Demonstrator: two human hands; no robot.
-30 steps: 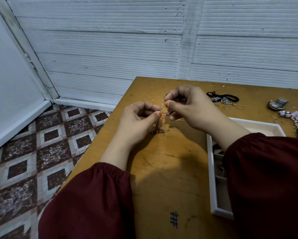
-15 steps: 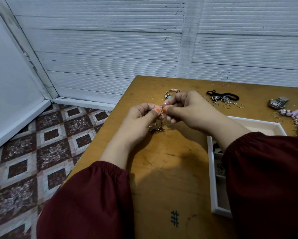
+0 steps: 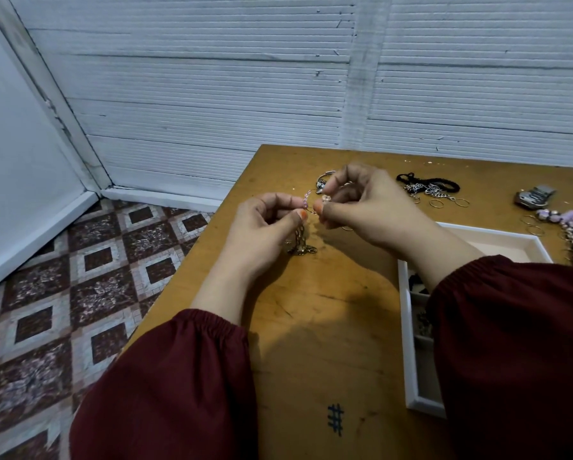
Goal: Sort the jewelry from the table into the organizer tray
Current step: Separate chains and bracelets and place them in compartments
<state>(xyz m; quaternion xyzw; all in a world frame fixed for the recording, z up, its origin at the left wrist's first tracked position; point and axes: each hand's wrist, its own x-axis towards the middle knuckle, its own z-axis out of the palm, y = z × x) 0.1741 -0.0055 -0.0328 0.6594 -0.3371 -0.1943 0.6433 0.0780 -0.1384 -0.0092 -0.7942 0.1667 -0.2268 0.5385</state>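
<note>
Both hands meet above the wooden table (image 3: 328, 327). My left hand (image 3: 261, 230) and my right hand (image 3: 368, 204) pinch a thin beaded bracelet (image 3: 306, 202) with pink beads between thumbs and fingers. A dark metal chain (image 3: 301, 244) hangs from under my left hand and its end lies on the table. The white organizer tray (image 3: 411, 370) stands at the right, partly hidden by my right sleeve; some dark pieces lie in its compartments.
A silver bangle (image 3: 323, 180) lies behind my hands. Further right are a black cord with silver chains (image 3: 427, 187), loose rings (image 3: 449, 203), a grey clip (image 3: 533, 195) and purple pieces (image 3: 563, 215). The table's left edge drops to a tiled floor (image 3: 62, 293).
The hands have drawn slightly apart and the pink beaded bracelet now shows between them; the view shifted a little, and the silver bangle behind the right hand is uncovered.
</note>
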